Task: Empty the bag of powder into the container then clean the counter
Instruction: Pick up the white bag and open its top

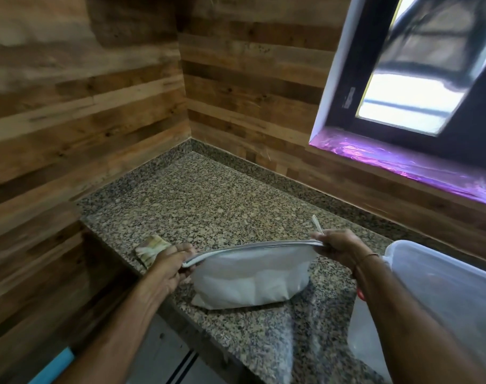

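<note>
Bag of powder (250,275) upright on granite counter (208,206), top edge stretched between both hands. Left hand (171,266) pinches left end; right hand (337,246) pinches right end. Translucent container (441,289) just right of bag. Folded cloth (150,249) beside bag's left end.

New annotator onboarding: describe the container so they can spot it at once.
Start at the speckled granite counter below the window. At its right end, by the picture's edge, stands the container. It is a large cloudy plastic tub with a rounded rim, rigid, unlike the soft white bag beside it.
</note>
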Available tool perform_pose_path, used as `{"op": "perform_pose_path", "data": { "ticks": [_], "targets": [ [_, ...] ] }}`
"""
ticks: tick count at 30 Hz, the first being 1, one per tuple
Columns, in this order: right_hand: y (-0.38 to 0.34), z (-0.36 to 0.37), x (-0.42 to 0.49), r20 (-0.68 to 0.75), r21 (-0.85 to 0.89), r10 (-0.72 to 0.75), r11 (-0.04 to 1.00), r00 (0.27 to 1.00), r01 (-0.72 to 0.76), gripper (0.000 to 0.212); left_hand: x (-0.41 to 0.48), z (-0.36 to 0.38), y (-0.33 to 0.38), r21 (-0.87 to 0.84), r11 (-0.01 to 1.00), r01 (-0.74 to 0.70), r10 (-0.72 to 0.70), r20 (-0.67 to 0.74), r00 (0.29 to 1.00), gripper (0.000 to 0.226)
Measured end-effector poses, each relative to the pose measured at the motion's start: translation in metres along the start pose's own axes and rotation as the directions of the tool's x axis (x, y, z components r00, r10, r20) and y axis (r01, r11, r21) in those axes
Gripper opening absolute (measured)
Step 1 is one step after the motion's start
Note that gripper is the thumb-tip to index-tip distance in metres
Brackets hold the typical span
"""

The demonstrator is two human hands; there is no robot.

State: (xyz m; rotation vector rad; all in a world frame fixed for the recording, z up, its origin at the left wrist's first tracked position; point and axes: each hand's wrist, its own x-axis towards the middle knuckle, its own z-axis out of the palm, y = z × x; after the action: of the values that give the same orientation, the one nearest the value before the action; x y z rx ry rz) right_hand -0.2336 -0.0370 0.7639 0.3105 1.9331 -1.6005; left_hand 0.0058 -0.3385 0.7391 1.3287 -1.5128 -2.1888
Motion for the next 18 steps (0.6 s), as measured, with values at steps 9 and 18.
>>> {"op": "perform_pose_path", "data": {
  "ticks": [9, 18],
  "targets": [
    [0.02, 0.0, 0.002, -0.02, -0.048, 0.046, 0.998, 0.999, -0.047, 0.017, -0.019, -0.023, -0.034, 0.091, 0.995, -0.029, 0.022, 0.068, 0.997, 0.025],
    [0.018, -0.006, 0.014, 0.149, -0.145, 0.148, 0.981, 0.978, -0.126, 0.049, 0.012, -0.015, -0.025, 0.112, 0.964, 0.243, -0.251, 0.071, 0.965, 0.031]
  ]
}}
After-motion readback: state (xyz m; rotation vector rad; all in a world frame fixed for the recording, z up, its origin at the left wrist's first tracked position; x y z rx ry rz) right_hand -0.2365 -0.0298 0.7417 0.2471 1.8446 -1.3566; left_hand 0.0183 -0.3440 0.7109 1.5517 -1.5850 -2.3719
